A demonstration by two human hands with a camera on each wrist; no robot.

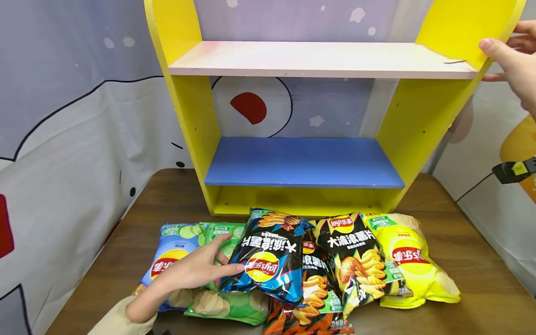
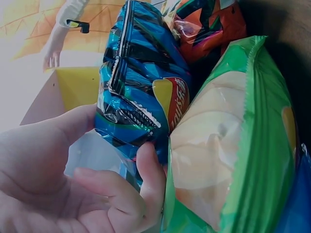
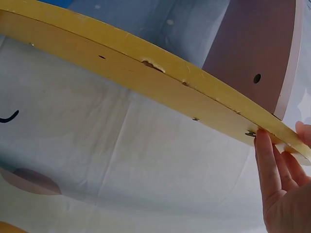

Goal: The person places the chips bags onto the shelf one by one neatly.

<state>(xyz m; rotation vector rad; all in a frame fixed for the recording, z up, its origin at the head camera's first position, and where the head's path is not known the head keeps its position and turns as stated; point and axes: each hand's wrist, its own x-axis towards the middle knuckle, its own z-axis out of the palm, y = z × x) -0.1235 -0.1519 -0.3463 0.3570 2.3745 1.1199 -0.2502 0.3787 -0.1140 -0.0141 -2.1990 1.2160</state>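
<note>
A black-and-blue chip bag lies on top of the other bags in the head view. At its near left corner my left hand pinches it between thumb and fingers; the left wrist view shows the hand on the end of that same chip bag. A green chip bag lies right beside those fingers. On the far right, my right hand grips the edge of the yellow shelf's side panel, its thumb on the inner side and fingers on the outer side in the right wrist view.
The shelf has a white upper board and a blue lower board. In front of it on the brown table lie a light blue bag, an orange-black bag, a black-yellow bag and a yellow bag.
</note>
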